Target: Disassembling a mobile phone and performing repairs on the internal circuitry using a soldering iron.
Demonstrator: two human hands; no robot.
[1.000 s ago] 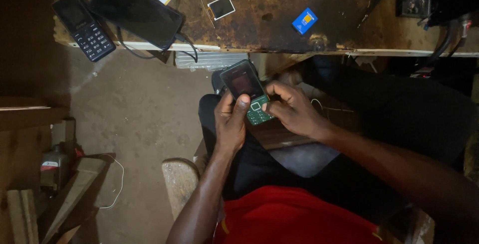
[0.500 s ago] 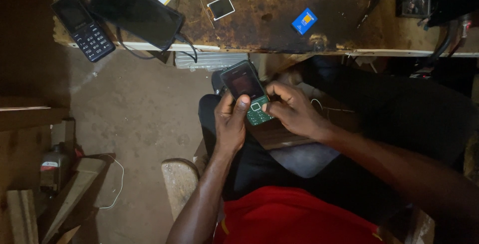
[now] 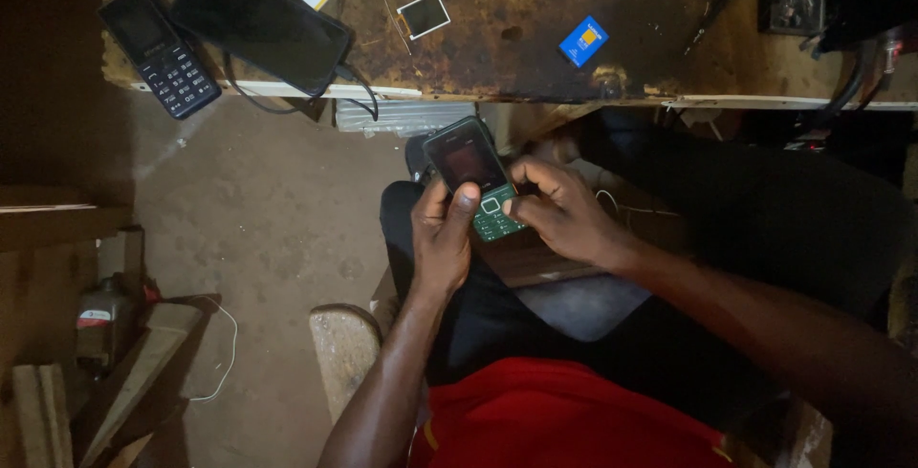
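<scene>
A small keypad phone (image 3: 469,168) with a dark screen and green keypad is held over my lap. My left hand (image 3: 442,239) grips its left side, thumb lying across the lower screen edge. My right hand (image 3: 561,214) holds the right side, its thumb pressing on the keys. Both hands are below the front edge of the worn wooden workbench (image 3: 535,43).
On the bench lie a black keypad phone (image 3: 161,52), a large black smartphone (image 3: 260,23) with a cable, a small screen part (image 3: 423,15), a blue card (image 3: 583,41) and tools at the right. Wood pieces (image 3: 124,372) and a white wire lie on the dirt floor at left.
</scene>
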